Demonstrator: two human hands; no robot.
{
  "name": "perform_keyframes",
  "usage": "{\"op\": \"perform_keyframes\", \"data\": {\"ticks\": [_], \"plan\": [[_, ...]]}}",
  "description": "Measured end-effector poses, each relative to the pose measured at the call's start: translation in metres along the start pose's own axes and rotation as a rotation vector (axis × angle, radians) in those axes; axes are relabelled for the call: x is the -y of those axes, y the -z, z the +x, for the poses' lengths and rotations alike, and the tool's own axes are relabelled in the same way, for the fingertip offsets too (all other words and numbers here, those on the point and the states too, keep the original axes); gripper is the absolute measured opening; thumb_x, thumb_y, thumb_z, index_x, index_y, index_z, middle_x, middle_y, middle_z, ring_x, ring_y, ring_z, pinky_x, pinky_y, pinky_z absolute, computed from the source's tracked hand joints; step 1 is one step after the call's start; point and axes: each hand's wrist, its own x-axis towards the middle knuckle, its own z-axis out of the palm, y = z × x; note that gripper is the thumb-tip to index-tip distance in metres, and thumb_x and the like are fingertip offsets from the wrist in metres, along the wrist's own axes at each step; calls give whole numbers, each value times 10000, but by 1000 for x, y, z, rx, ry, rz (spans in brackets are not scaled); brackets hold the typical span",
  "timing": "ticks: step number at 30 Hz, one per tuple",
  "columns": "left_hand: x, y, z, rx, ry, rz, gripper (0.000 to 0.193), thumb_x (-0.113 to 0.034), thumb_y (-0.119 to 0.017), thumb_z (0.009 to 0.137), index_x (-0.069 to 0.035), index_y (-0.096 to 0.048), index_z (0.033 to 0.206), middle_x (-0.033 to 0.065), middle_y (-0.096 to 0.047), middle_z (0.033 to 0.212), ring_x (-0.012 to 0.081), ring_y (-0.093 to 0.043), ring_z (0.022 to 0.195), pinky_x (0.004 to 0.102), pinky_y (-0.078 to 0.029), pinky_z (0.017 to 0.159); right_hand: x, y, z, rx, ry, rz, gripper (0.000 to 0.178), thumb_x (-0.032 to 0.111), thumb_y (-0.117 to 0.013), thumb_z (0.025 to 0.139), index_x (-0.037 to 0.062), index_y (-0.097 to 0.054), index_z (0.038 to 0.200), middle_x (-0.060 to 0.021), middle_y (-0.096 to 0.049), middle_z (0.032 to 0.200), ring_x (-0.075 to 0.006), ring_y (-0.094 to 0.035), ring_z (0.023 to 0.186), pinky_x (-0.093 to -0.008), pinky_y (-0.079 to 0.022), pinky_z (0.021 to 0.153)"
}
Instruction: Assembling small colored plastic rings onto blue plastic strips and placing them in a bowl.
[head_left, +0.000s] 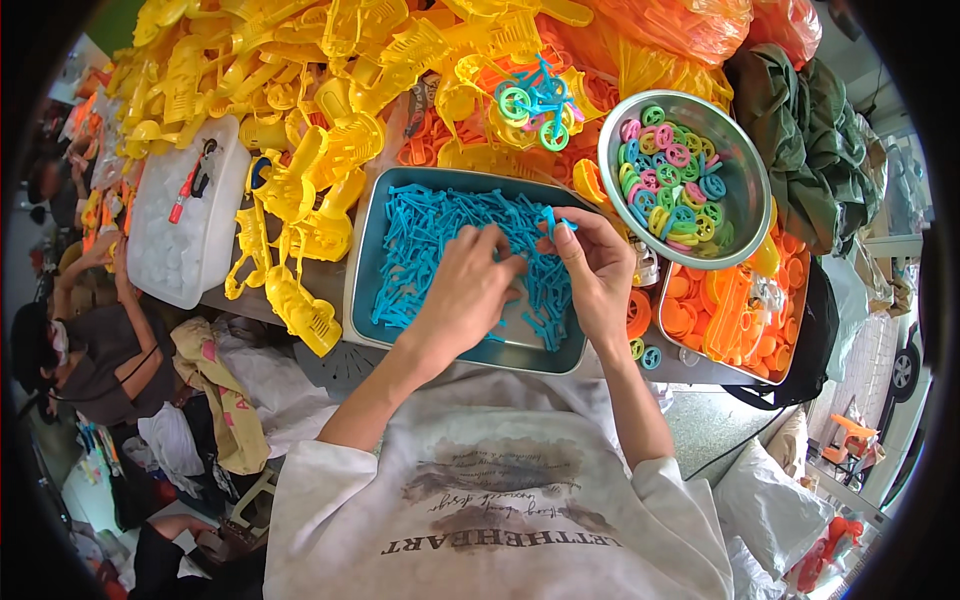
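A metal tray (362,290) in front of me holds a loose heap of small blue plastic parts (430,225), thin and rod-like with short crosspieces. Over the tray's middle, my left hand (468,285) reaches down into the heap with bent fingers; its fingertips are partly hidden, and what they grip cannot be made out. At the tray's right side, my right hand (603,265) pinches a small blue plastic part (550,222) between thumb and fingers. Beyond the tray, a blue toy bicycle (541,95) with green wheels lies on yellow and orange pieces.
Yellow plastic toy parts (330,60) pile up at the back left. A steel bowl (610,165) of coloured small wheels stands right, above a box of orange parts (735,315). A white tub (225,215) is left. Another person (110,355) sits at far left.
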Motion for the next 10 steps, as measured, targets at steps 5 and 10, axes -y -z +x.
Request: {"op": "perform_keyframes", "data": {"ticks": [5,10], "plan": [[8,-17,2,42,18,37,177,-1,-694,672,-74,-625,818,82,-533,937,269,-500,897,370,-429,756,-1,-1,0,-1,17,45,224,124,-618,925,-35,-597,1082,-118,-671,965,-133,-639,813,-268,-521,762],[11,-11,2,-30,54,-226,149,-4,-674,698,-74,-618,816,93,-543,948,282,-504,905,388,-435,783,-2,5,-1,28,7,41,224,108,-631,913,-35,-573,1076,-141,-666,1001,-156,-650,840,-279,-529,782]]}}
